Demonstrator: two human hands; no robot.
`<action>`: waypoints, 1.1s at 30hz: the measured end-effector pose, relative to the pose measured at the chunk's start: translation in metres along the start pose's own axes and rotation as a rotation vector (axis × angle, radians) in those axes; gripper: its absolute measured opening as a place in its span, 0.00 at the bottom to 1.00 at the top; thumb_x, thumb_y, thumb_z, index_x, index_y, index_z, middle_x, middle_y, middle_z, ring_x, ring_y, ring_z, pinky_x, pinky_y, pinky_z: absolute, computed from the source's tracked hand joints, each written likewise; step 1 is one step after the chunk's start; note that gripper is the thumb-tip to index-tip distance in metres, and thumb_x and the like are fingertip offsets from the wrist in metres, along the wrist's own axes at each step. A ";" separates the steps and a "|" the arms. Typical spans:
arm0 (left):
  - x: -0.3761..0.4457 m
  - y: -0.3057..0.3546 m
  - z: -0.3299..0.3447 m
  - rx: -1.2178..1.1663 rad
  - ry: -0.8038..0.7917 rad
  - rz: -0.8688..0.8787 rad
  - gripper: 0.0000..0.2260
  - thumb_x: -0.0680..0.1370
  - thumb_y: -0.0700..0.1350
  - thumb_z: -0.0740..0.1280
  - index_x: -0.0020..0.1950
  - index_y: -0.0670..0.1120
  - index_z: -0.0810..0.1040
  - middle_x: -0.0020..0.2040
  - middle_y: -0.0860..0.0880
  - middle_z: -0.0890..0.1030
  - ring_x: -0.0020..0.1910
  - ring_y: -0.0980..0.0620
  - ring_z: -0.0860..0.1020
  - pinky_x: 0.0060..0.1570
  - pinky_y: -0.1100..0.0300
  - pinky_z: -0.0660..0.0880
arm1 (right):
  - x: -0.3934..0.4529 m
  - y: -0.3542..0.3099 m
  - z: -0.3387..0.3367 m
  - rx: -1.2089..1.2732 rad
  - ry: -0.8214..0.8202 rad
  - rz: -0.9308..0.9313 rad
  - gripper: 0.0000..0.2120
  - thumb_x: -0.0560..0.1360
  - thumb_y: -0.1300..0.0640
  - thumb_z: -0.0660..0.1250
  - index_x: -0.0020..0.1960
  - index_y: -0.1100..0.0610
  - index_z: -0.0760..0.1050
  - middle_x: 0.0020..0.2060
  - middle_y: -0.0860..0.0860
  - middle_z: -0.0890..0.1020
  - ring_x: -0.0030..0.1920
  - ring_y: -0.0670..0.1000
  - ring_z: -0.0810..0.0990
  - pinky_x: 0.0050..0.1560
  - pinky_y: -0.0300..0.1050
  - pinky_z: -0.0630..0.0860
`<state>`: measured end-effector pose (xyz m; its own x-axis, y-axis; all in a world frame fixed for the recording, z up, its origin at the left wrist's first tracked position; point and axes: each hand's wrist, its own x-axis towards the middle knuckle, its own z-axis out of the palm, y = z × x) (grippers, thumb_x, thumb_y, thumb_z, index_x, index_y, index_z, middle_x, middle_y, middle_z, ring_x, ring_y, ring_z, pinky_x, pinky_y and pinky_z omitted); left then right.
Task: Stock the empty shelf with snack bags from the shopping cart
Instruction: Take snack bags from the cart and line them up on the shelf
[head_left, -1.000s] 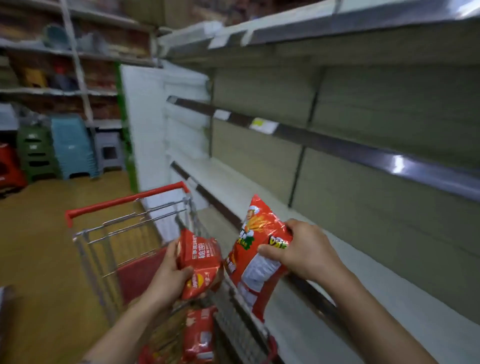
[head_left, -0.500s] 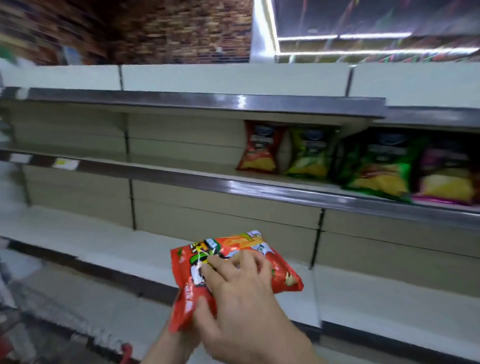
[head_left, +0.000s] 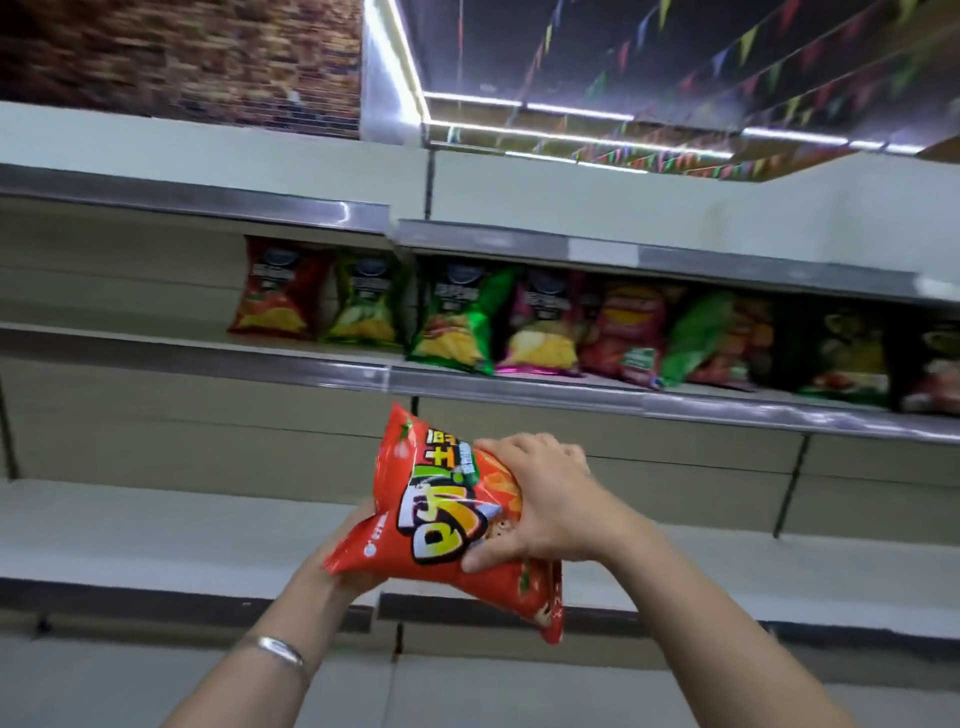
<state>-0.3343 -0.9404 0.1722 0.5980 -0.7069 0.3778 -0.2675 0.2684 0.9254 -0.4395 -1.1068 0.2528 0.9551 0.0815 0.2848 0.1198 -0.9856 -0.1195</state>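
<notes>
— While both hands are up, where is the red snack bag (head_left: 441, 519)?
— Held tilted in front of the shelves, below the shelf (head_left: 519, 387) lined with chip bags (head_left: 452, 322). The right hand (head_left: 545, 506) grips its right edge, fingers curled over.
— And the left hand (head_left: 343, 551)?
— Under the bag's lower left corner, mostly hidden; it seems to hold it. A silver bracelet (head_left: 275, 649) circles that wrist.

A shop: long metal-edged shelves (head_left: 519, 387) carry a row of snack bags (head_left: 452, 322) beneath strings of bunting (head_left: 753, 47).
</notes>
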 end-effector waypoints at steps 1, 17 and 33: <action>0.009 0.003 0.007 -0.022 0.030 -0.016 0.26 0.67 0.54 0.80 0.60 0.45 0.79 0.56 0.49 0.85 0.60 0.48 0.81 0.54 0.59 0.79 | -0.009 0.014 -0.003 0.053 -0.006 0.020 0.54 0.57 0.27 0.75 0.76 0.42 0.58 0.68 0.42 0.70 0.70 0.46 0.65 0.74 0.49 0.55; 0.156 -0.082 0.246 -0.753 -0.387 -0.174 0.44 0.69 0.57 0.78 0.77 0.42 0.63 0.74 0.37 0.69 0.70 0.36 0.71 0.63 0.41 0.74 | -0.127 0.212 -0.060 1.117 0.412 0.414 0.23 0.65 0.45 0.75 0.57 0.49 0.76 0.48 0.48 0.87 0.49 0.49 0.86 0.49 0.41 0.80; 0.281 -0.089 0.519 -0.562 -0.297 -0.191 0.49 0.52 0.54 0.86 0.70 0.48 0.72 0.57 0.37 0.83 0.53 0.35 0.83 0.52 0.42 0.80 | -0.281 0.411 -0.116 0.612 0.856 0.772 0.63 0.53 0.19 0.69 0.78 0.39 0.45 0.69 0.43 0.60 0.69 0.47 0.69 0.69 0.57 0.71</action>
<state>-0.5345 -1.5025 0.1813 0.3410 -0.9046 0.2557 0.3055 0.3639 0.8799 -0.6900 -1.5521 0.2340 0.3850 -0.8151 0.4329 -0.0590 -0.4898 -0.8698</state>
